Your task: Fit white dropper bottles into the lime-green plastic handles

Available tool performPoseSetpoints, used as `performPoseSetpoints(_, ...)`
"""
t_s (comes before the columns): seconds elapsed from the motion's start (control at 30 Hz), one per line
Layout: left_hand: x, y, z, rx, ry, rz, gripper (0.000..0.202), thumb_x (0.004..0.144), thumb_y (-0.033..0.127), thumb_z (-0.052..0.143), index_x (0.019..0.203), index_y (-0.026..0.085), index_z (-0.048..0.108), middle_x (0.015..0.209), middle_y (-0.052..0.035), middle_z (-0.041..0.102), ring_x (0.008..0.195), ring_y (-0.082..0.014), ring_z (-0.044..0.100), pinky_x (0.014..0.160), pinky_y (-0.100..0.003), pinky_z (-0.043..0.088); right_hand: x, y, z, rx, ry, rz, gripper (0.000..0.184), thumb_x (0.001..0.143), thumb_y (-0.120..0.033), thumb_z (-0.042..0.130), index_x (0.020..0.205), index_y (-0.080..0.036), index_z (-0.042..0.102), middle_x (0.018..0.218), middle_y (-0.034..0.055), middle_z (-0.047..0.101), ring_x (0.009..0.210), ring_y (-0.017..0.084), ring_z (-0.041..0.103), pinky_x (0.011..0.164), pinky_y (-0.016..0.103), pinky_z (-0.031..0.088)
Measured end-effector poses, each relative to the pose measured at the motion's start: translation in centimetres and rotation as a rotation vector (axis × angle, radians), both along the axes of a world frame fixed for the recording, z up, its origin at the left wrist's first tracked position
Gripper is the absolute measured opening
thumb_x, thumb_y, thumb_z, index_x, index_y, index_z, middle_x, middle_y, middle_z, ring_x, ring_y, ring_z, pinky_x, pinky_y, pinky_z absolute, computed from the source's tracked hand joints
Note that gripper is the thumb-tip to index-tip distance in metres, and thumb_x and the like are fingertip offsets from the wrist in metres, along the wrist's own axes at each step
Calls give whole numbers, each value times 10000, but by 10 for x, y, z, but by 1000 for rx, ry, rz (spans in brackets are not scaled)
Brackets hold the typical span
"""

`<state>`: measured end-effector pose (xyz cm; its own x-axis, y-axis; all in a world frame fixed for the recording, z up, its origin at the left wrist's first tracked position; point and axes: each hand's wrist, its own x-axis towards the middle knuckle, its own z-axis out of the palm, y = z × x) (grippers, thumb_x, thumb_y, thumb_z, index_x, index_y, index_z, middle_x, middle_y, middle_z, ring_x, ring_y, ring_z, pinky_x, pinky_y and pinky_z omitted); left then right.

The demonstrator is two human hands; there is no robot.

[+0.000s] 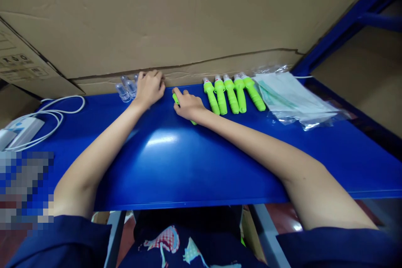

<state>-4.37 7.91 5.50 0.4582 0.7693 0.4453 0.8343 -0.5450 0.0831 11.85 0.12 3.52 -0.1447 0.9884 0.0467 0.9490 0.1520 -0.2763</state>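
Observation:
My right hand (187,104) lies on the blue shelf (169,159) with its fingers closed around a green plastic tube (176,99), whose ends stick out on both sides of the hand. My left hand (150,87) rests at the back of the shelf against the cardboard, fingers curled over small clear caps (126,88); what it holds, if anything, is hidden. To the right of my right hand several more green tubes with white tips (230,93) lie side by side in a row.
A stack of clear plastic bags (292,98) lies at the right of the shelf. A white device with a white cable (37,123) sits at the left. Cardboard sheets (188,21) wall off the back. A blue rack post (342,25) rises at the right.

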Motion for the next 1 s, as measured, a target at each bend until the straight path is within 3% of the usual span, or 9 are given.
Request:
performPoseSetpoints(0.23, 1, 12, -7, -20, -164, 3, 445, 909, 246, 448, 1328, 185, 586, 1347, -191, 619, 1404, -425, 463, 1213, -694, 98, 3, 3, -3, 8, 5, -11, 569, 979, -303, 442, 1544, -242, 411, 1343, 182, 620, 1118, 354, 674, 924, 497, 518)
performPoseSetpoints(0.37, -1, 13, -12, -48, -165, -15, 450, 888, 240, 467, 1317, 169, 583, 1376, -204, 590, 1410, -444, 438, 1209, -709, 57, 4, 6, -6, 10, 4, -21, 548, 977, -331, 452, 1519, -251, 427, 1307, 176, 634, 1081, 360, 672, 904, 501, 510)
performPoseSetpoints(0.57, -7, 18, -10, -67, -103, -16, 389, 903, 234, 500, 1277, 180, 591, 1422, -207, 525, 1401, -444, 429, 1197, -696, 121, 6, 6, -7, 12, 12, -32, 539, 977, -338, 458, 1508, -254, 435, 1319, 165, 630, 1081, 362, 663, 916, 505, 502)
performPoseSetpoints(0.8, -18, 33, -15, -77, -134, -132, 218, 943, 264, 536, 1122, 198, 641, 1282, -165, 608, 1362, -424, 474, 1159, -658, 230, 7, 5, -7, 6, 11, -35, 524, 978, -340, 458, 1495, -253, 441, 1336, 164, 631, 1090, 361, 665, 923, 506, 505)
performPoseSetpoints(1.0, -11, 31, -7, -130, -193, -220, 146, 916, 264, 624, 1047, 204, 650, 1144, -107, 686, 1271, -355, 555, 1142, -614, 323, 6, 4, -6, 11, 15, -40, 508, 989, -382, 448, 1480, -254, 446, 1359, 160, 631, 1125, 378, 661, 928, 525, 505)
